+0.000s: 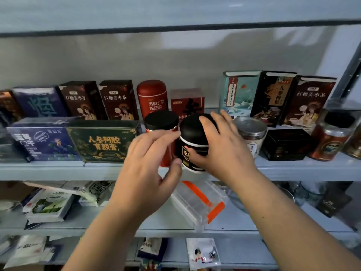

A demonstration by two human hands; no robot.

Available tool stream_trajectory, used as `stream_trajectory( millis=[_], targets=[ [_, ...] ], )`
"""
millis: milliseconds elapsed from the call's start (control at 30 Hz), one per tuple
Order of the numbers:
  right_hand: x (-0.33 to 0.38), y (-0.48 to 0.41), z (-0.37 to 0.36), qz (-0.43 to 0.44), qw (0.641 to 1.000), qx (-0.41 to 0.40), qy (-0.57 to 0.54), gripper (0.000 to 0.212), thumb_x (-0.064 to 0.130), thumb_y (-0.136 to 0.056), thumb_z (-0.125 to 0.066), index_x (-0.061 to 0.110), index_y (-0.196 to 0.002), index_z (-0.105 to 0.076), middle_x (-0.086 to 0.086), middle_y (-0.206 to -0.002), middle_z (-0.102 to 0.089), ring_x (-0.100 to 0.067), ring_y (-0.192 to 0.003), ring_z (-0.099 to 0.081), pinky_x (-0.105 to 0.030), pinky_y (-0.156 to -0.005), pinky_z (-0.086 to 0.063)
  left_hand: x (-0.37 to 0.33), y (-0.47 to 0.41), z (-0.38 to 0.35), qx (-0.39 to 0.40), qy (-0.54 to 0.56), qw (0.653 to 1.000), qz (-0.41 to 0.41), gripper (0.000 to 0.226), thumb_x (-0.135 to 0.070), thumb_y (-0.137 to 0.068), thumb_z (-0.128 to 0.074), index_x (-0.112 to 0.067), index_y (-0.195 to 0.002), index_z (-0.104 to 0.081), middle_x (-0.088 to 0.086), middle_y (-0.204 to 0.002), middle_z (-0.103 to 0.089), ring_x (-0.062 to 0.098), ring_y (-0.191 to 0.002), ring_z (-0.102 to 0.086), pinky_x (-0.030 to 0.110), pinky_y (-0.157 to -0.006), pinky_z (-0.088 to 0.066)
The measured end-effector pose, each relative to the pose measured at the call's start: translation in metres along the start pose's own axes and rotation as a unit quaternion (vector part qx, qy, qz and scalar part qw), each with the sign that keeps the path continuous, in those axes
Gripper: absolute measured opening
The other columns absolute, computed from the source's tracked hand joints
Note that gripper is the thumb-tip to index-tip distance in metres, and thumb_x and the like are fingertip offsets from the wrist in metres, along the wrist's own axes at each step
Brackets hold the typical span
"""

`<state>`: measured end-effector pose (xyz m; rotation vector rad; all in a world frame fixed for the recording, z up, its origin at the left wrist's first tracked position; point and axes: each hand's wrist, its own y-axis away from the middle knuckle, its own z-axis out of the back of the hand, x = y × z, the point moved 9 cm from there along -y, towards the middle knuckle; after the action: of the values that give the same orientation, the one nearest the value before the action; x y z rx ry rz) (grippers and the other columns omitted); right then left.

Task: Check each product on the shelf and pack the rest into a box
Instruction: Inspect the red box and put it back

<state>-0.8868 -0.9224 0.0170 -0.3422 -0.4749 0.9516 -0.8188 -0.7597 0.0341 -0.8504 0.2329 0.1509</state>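
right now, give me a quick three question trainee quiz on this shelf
1. True or false: the right hand grips the black-lidded black jar.
2. Which sits directly left of that jar: A) the red jar with a black lid, B) a glass bottle, C) a white bag?
3. What colour is the flat box with gold lettering on the grey shelf?

Key: 1 true; 2 A; 3 dark green.

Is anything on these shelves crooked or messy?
Yes. The black jar is tipped, leaning over the shelf edge with the right hand around it. One shelf down, a clear box with orange clips sits crooked, and packets lie in a loose heap.
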Motion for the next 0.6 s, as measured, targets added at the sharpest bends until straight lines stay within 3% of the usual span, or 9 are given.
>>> stream_trajectory(
  millis=[100, 200, 267, 400, 500, 600],
  targets=[
    [-0.004, -0.004, -0.001, 0.014, 1.000, 0.004, 0.022, 0.089, 0.063, -0.084, -0.064, 0.016, -0.156, -0.040, -0.017, -0.158, -0.040, -0.040, -0.156, -0.016, -0.050, -0.124, -0.024, 0.000, -0.029, 0.008, 0.013, -0.049, 0.999, -0.002, 0.052, -0.036, -0.094, -0.051, -0.018, -0.143, -0.054, -0.004, -0.135, -0.054, 0.011, -0.130, -0.044, 0.015, -0.115, -0.023],
    [-0.008, -0.009, -0.001, 0.028, 0.998, 0.044, 0.041, 0.093, 0.075, -0.082, -0.036, 0.025, -0.160, -0.031, -0.016, -0.164, -0.032, -0.039, -0.158, -0.007, -0.052, -0.126, -0.016, 0.003, -0.067, 0.014, 0.034, -0.045, 0.998, 0.007, 0.048, -0.034, -0.096, -0.053, -0.023, -0.143, -0.054, -0.010, -0.135, -0.050, 0.001, -0.130, -0.037, 0.005, -0.110, -0.016],
    [-0.010, -0.014, 0.005, 0.047, 0.997, 0.051, 0.024, 0.094, 0.077, -0.079, -0.021, 0.032, -0.161, -0.029, -0.015, -0.167, -0.027, -0.037, -0.158, -0.003, -0.051, -0.127, -0.010, 0.010, -0.098, 0.006, 0.072, -0.056, 0.996, 0.006, 0.048, -0.035, -0.097, -0.053, -0.025, -0.144, -0.054, -0.005, -0.139, -0.052, 0.008, -0.135, -0.039, 0.014, -0.112, -0.021],
    [-0.025, -0.033, 0.023, 0.065, 0.997, 0.044, 0.025, 0.088, 0.078, -0.084, -0.014, 0.038, -0.162, -0.023, -0.013, -0.169, -0.021, -0.035, -0.159, 0.004, -0.055, -0.127, -0.004, 0.038, -0.160, -0.037, 0.178, -0.100, 0.979, 0.020, 0.055, -0.040, -0.096, -0.054, -0.023, -0.148, -0.050, 0.007, -0.145, -0.053, 0.024, -0.139, -0.045, 0.030, -0.116, -0.030],
    [-0.041, -0.051, 0.026, 0.047, 0.993, 0.098, 0.047, 0.083, 0.084, -0.090, -0.015, 0.043, -0.162, -0.009, -0.009, -0.173, -0.006, -0.034, -0.158, 0.015, -0.057, -0.127, 0.002, 0.074, -0.197, -0.079, 0.278, -0.168, 0.944, 0.065, 0.072, -0.046, -0.094, -0.060, -0.028, -0.159, -0.031, 0.006, -0.161, -0.036, 0.025, -0.146, -0.038, 0.035, -0.119, -0.033],
    [-0.052, -0.068, 0.029, 0.041, 0.991, 0.120, 0.049, 0.075, 0.077, -0.097, -0.023, 0.043, -0.162, -0.011, -0.009, -0.172, -0.009, -0.036, -0.158, 0.009, -0.058, -0.127, -0.001, 0.102, -0.221, -0.119, 0.360, -0.207, 0.906, 0.079, 0.092, -0.056, -0.087, -0.061, -0.032, -0.163, -0.014, 0.006, -0.167, -0.024, 0.025, -0.150, -0.030, 0.040, -0.120, -0.032]
  ],
)
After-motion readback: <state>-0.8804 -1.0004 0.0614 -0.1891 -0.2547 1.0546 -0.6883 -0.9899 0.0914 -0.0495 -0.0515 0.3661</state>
